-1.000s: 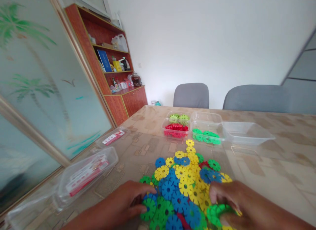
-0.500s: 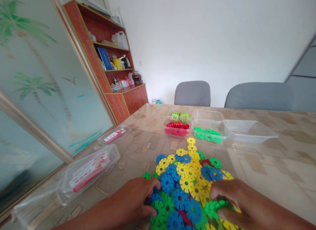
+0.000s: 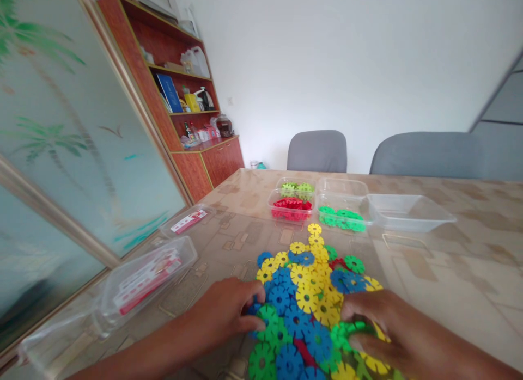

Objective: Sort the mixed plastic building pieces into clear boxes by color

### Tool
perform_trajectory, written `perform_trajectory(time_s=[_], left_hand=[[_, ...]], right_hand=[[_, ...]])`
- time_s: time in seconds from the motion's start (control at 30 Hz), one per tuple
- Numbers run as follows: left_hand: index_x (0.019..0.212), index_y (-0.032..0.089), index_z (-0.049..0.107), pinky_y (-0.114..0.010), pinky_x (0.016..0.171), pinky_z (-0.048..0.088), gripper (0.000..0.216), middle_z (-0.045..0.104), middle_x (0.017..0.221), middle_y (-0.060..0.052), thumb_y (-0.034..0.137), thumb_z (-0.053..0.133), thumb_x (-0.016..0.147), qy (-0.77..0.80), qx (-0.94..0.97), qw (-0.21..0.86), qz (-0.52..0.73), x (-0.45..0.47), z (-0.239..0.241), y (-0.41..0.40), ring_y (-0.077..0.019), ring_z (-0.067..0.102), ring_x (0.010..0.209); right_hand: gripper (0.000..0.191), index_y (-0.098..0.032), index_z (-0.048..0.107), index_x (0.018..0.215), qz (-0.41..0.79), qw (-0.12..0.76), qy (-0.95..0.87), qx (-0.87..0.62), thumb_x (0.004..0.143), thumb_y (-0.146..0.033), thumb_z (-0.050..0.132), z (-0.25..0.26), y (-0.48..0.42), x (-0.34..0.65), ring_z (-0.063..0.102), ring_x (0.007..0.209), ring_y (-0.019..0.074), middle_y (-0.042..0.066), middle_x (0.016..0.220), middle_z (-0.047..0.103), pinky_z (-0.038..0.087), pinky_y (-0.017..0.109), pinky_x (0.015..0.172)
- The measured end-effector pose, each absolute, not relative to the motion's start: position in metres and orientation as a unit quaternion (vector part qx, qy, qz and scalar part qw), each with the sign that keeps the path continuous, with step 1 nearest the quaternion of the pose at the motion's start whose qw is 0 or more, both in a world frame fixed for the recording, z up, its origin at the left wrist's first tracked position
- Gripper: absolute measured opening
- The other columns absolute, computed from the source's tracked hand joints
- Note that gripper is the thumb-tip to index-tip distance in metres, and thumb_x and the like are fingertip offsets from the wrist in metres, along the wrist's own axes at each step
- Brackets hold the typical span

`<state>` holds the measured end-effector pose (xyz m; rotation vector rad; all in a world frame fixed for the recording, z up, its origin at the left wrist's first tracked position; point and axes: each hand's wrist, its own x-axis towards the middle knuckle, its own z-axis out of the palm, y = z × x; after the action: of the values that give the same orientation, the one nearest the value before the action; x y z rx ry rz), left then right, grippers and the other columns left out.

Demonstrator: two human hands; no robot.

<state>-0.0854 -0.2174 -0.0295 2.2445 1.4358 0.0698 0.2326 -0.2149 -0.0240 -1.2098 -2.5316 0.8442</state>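
A heap of notched plastic discs in blue, yellow, green and red lies on the table before me. At its left edge my left hand (image 3: 232, 306) is curled, with thumb and fingers closing round a blue notched disc (image 3: 256, 305). Beside that thumb are green discs (image 3: 267, 321), lying among the blue ones. On the right side of the heap, my right hand (image 3: 379, 328) grips several green notched discs (image 3: 342, 335) between thumb and fingers. Yellow discs (image 3: 307, 297) spread through the middle, between the two hands. My right fingers partly cover the discs beneath them.
Behind the heap stand clear tubs with red pieces (image 3: 292, 208), light green pieces (image 3: 304, 191) and green discs (image 3: 343, 219). Another clear tub (image 3: 412, 214) is to their right. Clear lidded boxes with printed labels (image 3: 149, 279) lie on the left. Grey chairs (image 3: 316, 151) stand beyond the table (image 3: 461, 260).
My left thumb has moved up, nearer to its fingers, at the heap's left edge. My right hand has shifted slightly left with the green discs. The view has tilted a little.
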Motion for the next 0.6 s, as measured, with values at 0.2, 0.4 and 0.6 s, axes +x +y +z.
perform_trajectory(time_s=[0.2, 0.4, 0.6], left_hand=[[0.105, 0.026, 0.067, -0.021, 0.060, 0.037, 0.021, 0.069, 0.077, 0.003, 0.038, 0.056, 0.091, 0.518, 0.820, 0.236, 0.061, -0.095, -0.016, -0.203, -0.0153, 0.061, 0.067], [0.103, 0.025, 0.066, -0.027, 0.078, 0.042, 0.019, 0.063, 0.100, -0.004, 0.035, 0.053, 0.093, 0.492, 0.858, 0.130, 0.062, -0.105, -0.011, -0.207, -0.0210, 0.059, 0.093], [0.126, 0.029, 0.049, -0.033, 0.090, 0.042, 0.052, 0.051, 0.123, -0.006, 0.039, 0.071, 0.080, 0.387, 0.902, 0.183, 0.054, -0.088, -0.026, -0.227, -0.0245, 0.051, 0.108]], right_hand=[[0.011, -0.024, 0.062, 0.084, 0.289, 0.124, -0.855, -0.412, 0.080, -0.014, 0.059, -0.029, -0.216, 0.232, 0.062, 0.075, 0.0181, 0.000, 0.081, 0.068, 0.044, 0.027, 0.065], [0.012, -0.025, 0.066, 0.087, 0.305, 0.147, -0.846, -0.412, 0.080, -0.018, 0.061, -0.025, -0.206, 0.244, 0.063, 0.068, 0.0184, 0.001, 0.079, 0.070, 0.044, 0.027, 0.058], [0.011, -0.024, 0.065, 0.092, 0.316, 0.151, -0.848, -0.398, 0.087, -0.024, 0.056, -0.029, -0.189, 0.264, 0.057, 0.060, 0.0145, -0.001, 0.076, 0.068, 0.038, 0.024, 0.052]])
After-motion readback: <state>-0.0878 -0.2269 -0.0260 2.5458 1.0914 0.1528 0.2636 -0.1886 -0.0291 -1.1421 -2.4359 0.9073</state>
